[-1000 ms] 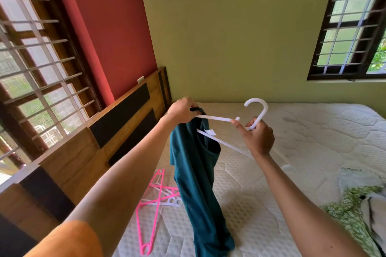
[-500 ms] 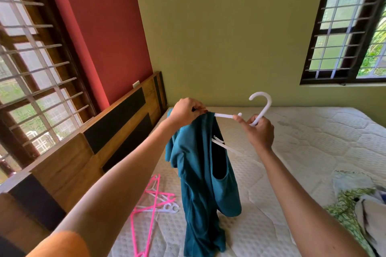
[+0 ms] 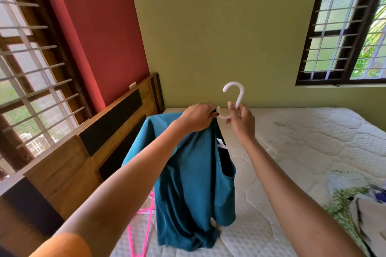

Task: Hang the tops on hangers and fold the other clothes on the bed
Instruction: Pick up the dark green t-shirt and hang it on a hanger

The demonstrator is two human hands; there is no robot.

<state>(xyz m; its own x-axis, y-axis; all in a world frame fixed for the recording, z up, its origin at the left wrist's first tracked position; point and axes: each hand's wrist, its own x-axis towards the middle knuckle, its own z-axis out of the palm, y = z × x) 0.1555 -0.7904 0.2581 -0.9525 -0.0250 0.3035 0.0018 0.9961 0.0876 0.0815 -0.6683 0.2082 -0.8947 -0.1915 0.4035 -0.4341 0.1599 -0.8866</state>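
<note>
A teal top [image 3: 194, 183] is showing plain, unpatterned cloth with a small white label [image 3: 221, 143] at its neck. The hanger [image 3: 235, 98] is showing white, and pink hangers [image 3: 144, 223] are lying on the bed. The mattress [image 3: 313, 144] is showing off-white with a quilted hexagon pattern. A green-and-white leafy print garment [image 3: 342, 204] is lying at the right beside a beige cloth [image 3: 369, 215]. One wall [image 3: 100, 27] is showing red, another [image 3: 219, 27] pale green. The headboard [image 3: 87, 152] is showing brown wood with black panels. An orange sleeve [image 3: 62, 246] is showing at the lower left.

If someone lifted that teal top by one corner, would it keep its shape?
Probably not. The teal top hangs in loose folds from the left hand and bunches on the mattress, so it looks floppy and likely light.
</note>
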